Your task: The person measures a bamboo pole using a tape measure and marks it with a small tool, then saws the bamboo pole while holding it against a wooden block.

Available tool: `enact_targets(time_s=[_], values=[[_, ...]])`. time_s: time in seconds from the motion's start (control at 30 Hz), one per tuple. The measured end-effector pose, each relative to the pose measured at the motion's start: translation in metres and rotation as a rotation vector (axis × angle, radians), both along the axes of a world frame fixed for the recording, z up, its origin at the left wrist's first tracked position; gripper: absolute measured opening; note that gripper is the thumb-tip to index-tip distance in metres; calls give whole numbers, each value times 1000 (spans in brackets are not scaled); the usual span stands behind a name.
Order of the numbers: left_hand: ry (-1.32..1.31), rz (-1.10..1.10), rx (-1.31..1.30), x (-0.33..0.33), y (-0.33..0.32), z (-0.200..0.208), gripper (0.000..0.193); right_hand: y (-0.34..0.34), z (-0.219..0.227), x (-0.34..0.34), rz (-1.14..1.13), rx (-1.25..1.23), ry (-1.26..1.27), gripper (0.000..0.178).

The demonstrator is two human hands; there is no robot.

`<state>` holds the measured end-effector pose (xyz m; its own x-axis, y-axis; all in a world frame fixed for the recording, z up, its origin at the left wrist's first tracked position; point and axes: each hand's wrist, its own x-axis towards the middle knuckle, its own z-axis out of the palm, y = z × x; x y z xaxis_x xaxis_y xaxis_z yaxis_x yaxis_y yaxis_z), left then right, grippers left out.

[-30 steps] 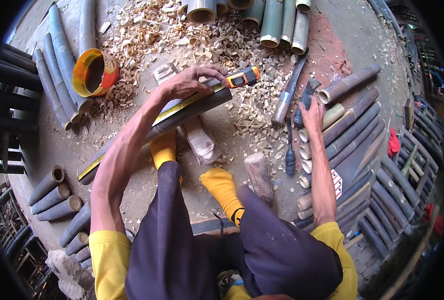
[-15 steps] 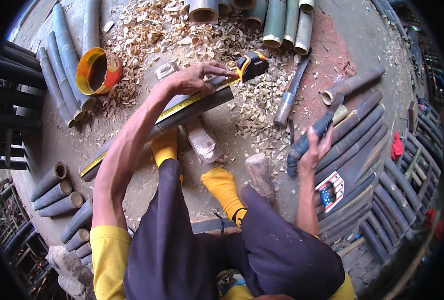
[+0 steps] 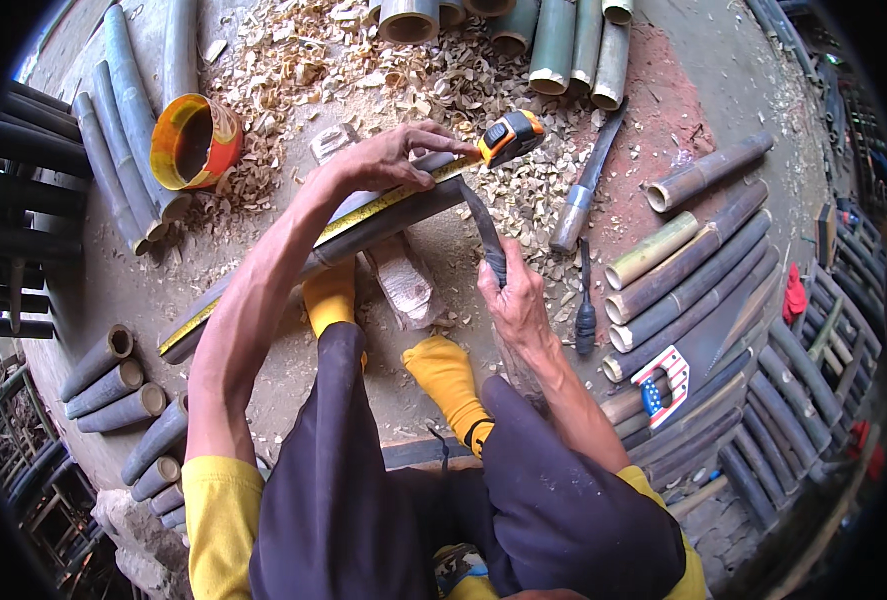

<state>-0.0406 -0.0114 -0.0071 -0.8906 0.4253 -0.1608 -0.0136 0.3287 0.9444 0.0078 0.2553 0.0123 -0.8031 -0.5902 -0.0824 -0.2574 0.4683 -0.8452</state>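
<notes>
My left hand presses the yellow strip of a tape measure along a dark bamboo pole, its thumb on the near side and fingers reaching over. Just past the fingertips rests the tape measure's black and orange case. In my right hand is a knife with a dark, curved blade and a wrapped handle; the blade's tip meets the pole's right end, close to the strip. Beneath the pole is a wooden block, beside my feet in yellow socks.
Wood shavings cover the ground ahead. A machete and a wrapped-handle tool lie to the right, near cut bamboo pieces and a handsaw. An orange bucket of dark liquid stands at the left, by more bamboo.
My right hand has come left from the bamboo pieces, bringing the knife to the pole's end. The tape measure's case has shifted slightly right and tilted. My left hand stays nearly still.
</notes>
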Motion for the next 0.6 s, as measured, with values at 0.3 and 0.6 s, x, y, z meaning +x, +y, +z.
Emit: enact_targets(time_s=[0.3,0.6], values=[[-16,10,31,-1,0,0,67,-2,-2,0,-17,29,-8,33],[8,2,-2,-1,2,2,67,-1,-4,-1,-27,35,-3,32]])
